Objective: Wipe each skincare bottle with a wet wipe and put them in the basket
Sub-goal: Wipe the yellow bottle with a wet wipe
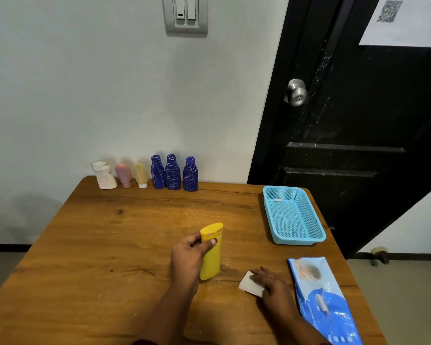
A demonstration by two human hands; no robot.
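Note:
My left hand (188, 255) grips a yellow bottle (211, 255) standing on the wooden table (105, 245) near the middle front, thumb across its upper part. To its right, my right hand (271, 285) lies on a folded white wet wipe (246, 285) on the table top. The blue mesh basket (274, 195) sits at the table's right side with no bottle in it. Along the far edge by the wall stand three dark blue bottles (172, 172), a pale yellow tube (140, 175), a pink tube (124, 175) and a white bottle (103, 175).
A blue pack of wet wipes (324, 300) lies at the front right corner of the table. A black door (358, 108) with a metal knob (296, 92) stands behind the basket. A wall switch plate (186, 14) is above.

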